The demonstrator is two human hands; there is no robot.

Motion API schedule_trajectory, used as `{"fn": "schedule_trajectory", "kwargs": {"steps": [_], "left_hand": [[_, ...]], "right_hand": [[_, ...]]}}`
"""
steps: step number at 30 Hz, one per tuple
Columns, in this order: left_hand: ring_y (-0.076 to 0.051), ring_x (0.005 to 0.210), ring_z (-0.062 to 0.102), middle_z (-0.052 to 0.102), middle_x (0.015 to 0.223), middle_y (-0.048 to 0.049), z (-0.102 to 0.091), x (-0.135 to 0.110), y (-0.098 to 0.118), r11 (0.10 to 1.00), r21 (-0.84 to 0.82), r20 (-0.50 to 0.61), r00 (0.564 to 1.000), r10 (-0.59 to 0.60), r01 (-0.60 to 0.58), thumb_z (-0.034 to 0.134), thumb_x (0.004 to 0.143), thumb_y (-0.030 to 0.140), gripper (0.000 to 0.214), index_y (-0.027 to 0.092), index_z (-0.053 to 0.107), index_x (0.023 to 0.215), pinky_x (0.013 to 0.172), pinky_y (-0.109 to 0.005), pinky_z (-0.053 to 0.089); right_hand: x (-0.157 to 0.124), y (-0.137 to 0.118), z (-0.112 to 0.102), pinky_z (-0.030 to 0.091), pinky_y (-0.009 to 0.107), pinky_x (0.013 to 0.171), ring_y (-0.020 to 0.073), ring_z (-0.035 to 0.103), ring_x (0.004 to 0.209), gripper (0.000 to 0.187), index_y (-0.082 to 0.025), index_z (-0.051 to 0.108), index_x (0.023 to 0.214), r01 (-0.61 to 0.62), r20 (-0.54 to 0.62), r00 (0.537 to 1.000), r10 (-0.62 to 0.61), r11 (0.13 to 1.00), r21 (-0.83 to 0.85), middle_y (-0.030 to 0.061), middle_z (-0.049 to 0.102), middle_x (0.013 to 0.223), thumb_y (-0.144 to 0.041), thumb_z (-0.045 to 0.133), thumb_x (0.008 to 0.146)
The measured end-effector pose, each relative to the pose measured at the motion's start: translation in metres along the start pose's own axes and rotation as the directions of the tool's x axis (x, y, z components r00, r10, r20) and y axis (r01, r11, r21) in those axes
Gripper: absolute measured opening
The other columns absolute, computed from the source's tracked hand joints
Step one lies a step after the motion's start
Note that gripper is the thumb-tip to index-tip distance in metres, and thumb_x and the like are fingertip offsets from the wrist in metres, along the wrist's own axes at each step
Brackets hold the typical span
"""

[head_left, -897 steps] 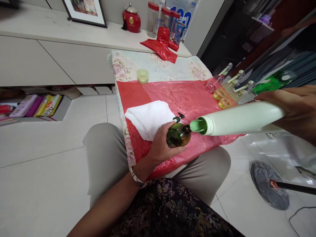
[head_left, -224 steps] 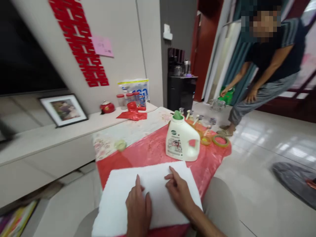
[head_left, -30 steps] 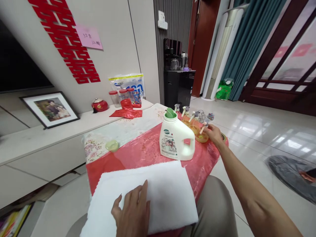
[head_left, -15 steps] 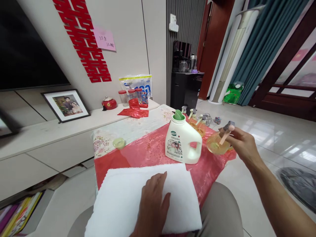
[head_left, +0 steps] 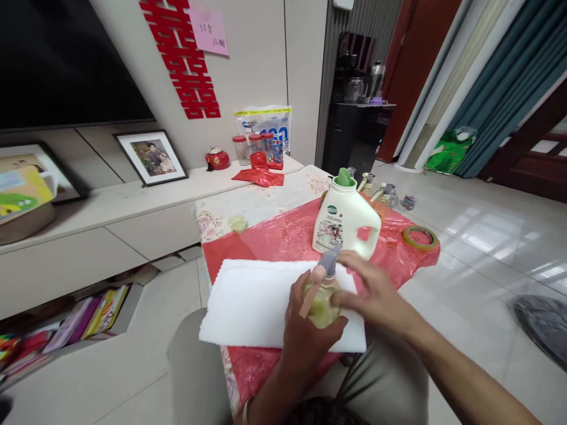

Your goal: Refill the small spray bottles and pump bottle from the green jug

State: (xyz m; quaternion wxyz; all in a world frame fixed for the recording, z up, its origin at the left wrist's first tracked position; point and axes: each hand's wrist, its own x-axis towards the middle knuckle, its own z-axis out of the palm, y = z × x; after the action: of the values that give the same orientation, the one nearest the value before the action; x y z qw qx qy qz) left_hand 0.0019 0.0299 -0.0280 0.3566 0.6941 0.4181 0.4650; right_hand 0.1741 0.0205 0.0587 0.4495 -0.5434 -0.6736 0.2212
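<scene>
We're gripping the bottle (head_left: pixel 322 302) in our left hand (head_left: pixel 305 339); right hand (head_left: pixel 376 295) is touching its neck, grip unclear; towel (head_left: pixel 252 301) lying underneath.

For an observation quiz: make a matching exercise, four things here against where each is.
Things: 1 spray bottle; 2 white jug; 3 tape roll; 4 red pot.
Places: A on the long cabinet; B gripped in the left hand, right hand against it, over the white towel; C right corner of the red sheet; D upright on the red sheet behind the towel.
Pairs: 1-B, 2-D, 3-C, 4-A.
</scene>
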Motion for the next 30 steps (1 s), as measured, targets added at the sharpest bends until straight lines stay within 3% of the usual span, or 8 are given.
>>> {"fn": "schedule_trajectory", "kwargs": {"steps": [3, 4, 6, 9, 12, 16, 23, 30], "left_hand": [[-0.033, 0.131, 0.061, 0.060, 0.142, -0.0087, -0.024, -0.004, -0.010, 1.000, 0.010, -0.036, 0.999, -0.027, 0.028, 0.077, 0.064, 0.019, 0.073, 0.027, 0.059, 0.135, 0.109, -0.049, 0.055], [-0.033, 0.132, 0.060, 0.059, 0.143, -0.0087, -0.033, -0.005, -0.013, 0.999, 0.022, -0.042, 0.999, -0.033, 0.034, 0.077, 0.065, 0.020, 0.073, 0.027, 0.058, 0.136, 0.110, -0.049, 0.054], [-0.033, 0.132, 0.061, 0.060, 0.141, -0.0097, -0.050, -0.008, -0.016, 0.995, 0.060, -0.041, 0.997, -0.073, 0.075, 0.078, 0.069, 0.024, 0.071, 0.025, 0.057, 0.137, 0.110, -0.049, 0.054], [-0.034, 0.131, 0.062, 0.063, 0.138, -0.0112, -0.070, -0.012, -0.018, 0.980, 0.129, -0.066, 0.987, -0.145, 0.153, 0.081, 0.071, 0.029, 0.071, 0.023, 0.056, 0.138, 0.108, -0.050, 0.054], [-0.034, 0.130, 0.062, 0.064, 0.138, -0.0103, -0.081, -0.015, -0.017, 0.971, 0.160, -0.137, 0.978, -0.156, 0.178, 0.083, 0.069, 0.029, 0.072, 0.025, 0.058, 0.136, 0.107, -0.048, 0.055], [-0.033, 0.126, 0.064, 0.066, 0.134, -0.0073, -0.087, -0.021, -0.014, 0.951, 0.169, -0.208, 0.952, -0.224, 0.261, 0.080, 0.071, 0.029, 0.066, 0.027, 0.060, 0.133, 0.104, -0.046, 0.057], [-0.032, 0.126, 0.063, 0.063, 0.138, -0.0097, -0.099, -0.017, -0.010, 0.939, 0.201, -0.214, 0.948, -0.238, 0.280, 0.082, 0.070, 0.031, 0.066, 0.024, 0.061, 0.133, 0.107, -0.047, 0.054], [-0.032, 0.128, 0.062, 0.062, 0.140, -0.0091, -0.102, -0.003, -0.006, 0.953, 0.171, -0.193, 0.956, -0.218, 0.252, 0.081, 0.069, 0.028, 0.073, 0.025, 0.059, 0.139, 0.107, -0.045, 0.054]], "right_hand": [[0.024, 0.038, -0.045, 0.047, 0.048, 0.106, 0.0303, 0.059, 0.125, 0.062, -0.026, 0.068, 0.132, -0.090, -0.388, 0.922, 0.021, 0.983, -0.162, 0.0102, 0.065, 0.137, -0.056, 0.080, 0.079], [0.034, 0.052, -0.060, 0.045, 0.050, 0.109, 0.0325, 0.057, 0.128, 0.069, -0.025, 0.067, 0.133, -0.161, -0.438, 0.896, 0.077, 0.974, -0.157, 0.0117, 0.062, 0.140, -0.058, 0.082, 0.075], [0.052, 0.078, -0.082, 0.043, 0.049, 0.110, 0.0322, 0.057, 0.127, 0.071, -0.024, 0.069, 0.131, -0.288, -0.285, 0.918, 0.277, 0.958, 0.002, 0.0105, 0.063, 0.141, -0.056, 0.086, 0.070], [0.071, 0.106, -0.092, 0.052, 0.043, 0.094, 0.0298, 0.067, 0.104, 0.060, -0.015, 0.076, 0.105, -0.378, -0.066, 0.919, 0.388, 0.916, 0.132, 0.0139, 0.075, 0.113, -0.060, 0.086, 0.067], [0.081, 0.119, -0.083, 0.053, 0.038, 0.072, 0.0244, 0.066, 0.077, 0.060, -0.014, 0.070, 0.082, -0.394, -0.015, 0.912, 0.410, 0.887, 0.242, 0.0133, 0.073, 0.082, -0.067, 0.085, 0.058], [0.091, 0.117, -0.069, 0.042, 0.032, 0.057, 0.0144, 0.050, 0.058, 0.057, -0.020, 0.058, 0.072, -0.319, -0.145, 0.911, 0.385, 0.884, 0.342, 0.0019, 0.057, 0.061, -0.065, 0.086, 0.052], [0.091, 0.072, -0.043, 0.041, 0.029, 0.055, 0.0131, 0.051, 0.058, 0.051, -0.020, 0.057, 0.071, -0.238, -0.339, 0.864, 0.373, 0.894, 0.379, 0.0011, 0.057, 0.064, -0.062, 0.085, 0.062], [0.043, 0.057, 0.027, 0.045, 0.029, 0.060, 0.0159, 0.056, 0.067, 0.051, -0.020, 0.060, 0.082, -0.259, -0.408, 0.832, 0.375, 0.914, 0.313, 0.0031, 0.065, 0.076, -0.069, 0.073, 0.077]]}}
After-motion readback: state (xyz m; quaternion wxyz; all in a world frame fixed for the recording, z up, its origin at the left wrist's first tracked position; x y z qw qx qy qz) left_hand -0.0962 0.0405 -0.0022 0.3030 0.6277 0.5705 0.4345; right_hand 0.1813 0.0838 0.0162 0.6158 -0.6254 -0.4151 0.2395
